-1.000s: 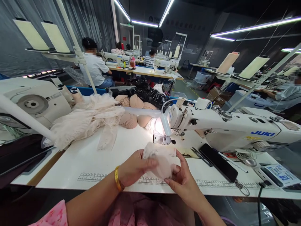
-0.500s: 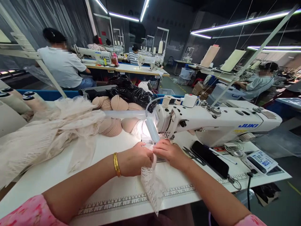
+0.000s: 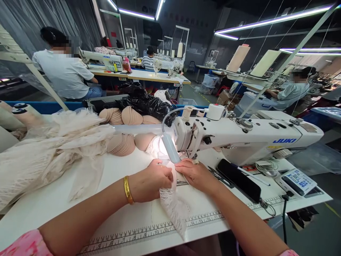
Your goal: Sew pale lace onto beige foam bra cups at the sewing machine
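Left hand [image 3: 153, 181] pinches lace [image 3: 172, 208], right hand [image 3: 195, 175] touches it by machine [image 3: 245, 137], pinch unclear; likely steadying it. Tail toward table's [image 3: 133, 222] near edge.

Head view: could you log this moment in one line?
left hand: grips lace piece | right hand: touches it near lamp | phone: lies on table

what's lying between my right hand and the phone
A pair of dark scissors lies on the white table between your right hand and the phone, close beside the phone, as the head view shows.
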The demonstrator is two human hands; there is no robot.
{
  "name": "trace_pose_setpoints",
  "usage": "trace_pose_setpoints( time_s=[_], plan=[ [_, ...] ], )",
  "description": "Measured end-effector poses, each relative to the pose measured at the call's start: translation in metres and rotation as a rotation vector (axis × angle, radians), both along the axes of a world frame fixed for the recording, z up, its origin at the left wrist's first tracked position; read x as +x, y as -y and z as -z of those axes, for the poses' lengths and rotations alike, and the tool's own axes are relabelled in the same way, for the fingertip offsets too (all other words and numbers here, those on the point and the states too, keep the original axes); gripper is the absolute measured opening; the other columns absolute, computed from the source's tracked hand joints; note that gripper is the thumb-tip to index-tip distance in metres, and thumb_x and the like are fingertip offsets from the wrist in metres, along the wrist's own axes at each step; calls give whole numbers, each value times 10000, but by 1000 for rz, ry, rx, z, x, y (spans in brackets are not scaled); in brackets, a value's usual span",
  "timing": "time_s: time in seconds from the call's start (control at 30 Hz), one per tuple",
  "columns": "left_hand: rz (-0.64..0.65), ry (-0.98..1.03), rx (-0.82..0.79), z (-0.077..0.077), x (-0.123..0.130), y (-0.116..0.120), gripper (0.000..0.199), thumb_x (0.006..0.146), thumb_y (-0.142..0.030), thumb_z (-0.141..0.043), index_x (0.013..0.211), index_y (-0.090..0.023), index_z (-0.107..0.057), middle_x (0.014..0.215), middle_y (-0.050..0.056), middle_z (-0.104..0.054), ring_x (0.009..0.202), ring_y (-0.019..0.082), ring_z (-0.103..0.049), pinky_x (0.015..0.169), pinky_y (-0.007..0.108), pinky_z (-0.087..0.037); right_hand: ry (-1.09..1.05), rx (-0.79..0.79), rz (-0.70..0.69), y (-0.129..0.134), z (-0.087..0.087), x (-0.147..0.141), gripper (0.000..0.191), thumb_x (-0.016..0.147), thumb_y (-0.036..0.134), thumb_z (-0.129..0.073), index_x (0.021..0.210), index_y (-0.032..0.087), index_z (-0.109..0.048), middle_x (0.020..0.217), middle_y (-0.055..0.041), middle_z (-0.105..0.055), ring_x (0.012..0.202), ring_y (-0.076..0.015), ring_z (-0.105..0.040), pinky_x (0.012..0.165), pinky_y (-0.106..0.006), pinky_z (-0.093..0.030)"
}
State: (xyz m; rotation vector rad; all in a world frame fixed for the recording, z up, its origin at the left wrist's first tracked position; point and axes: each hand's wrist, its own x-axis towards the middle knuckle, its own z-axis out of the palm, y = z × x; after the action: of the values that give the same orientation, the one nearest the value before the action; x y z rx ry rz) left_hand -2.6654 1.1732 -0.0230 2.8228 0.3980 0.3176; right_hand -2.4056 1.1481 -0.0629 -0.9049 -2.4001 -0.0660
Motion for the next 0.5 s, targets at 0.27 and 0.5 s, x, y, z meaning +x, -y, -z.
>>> trace_pose_setpoints(
  time_s=[0.27,0.5],
  plan=[
    [-26,-20,-58,0,2,-1,120,810,-110,-719,750,-212,-731,1060,-1,-754,833,152,-669,1065,466,-371,21,-23,17,0,-2,2,361,991,-21,-490,1160,203,-717,1189,-25,-810,1058,-210,-749,763,-326,-549],
    [-21,-13,-80,3,0,-2,176,766,-35,-700,769,-207,-741,1081,-2,-753,851,144,-671,1072,447,-349,36,-52,41,2,-1,3,343,1016,36,-497,1149,240,-740,1200,-38,-802,1043,-206,-736,788,-324,-558]
  ],
)
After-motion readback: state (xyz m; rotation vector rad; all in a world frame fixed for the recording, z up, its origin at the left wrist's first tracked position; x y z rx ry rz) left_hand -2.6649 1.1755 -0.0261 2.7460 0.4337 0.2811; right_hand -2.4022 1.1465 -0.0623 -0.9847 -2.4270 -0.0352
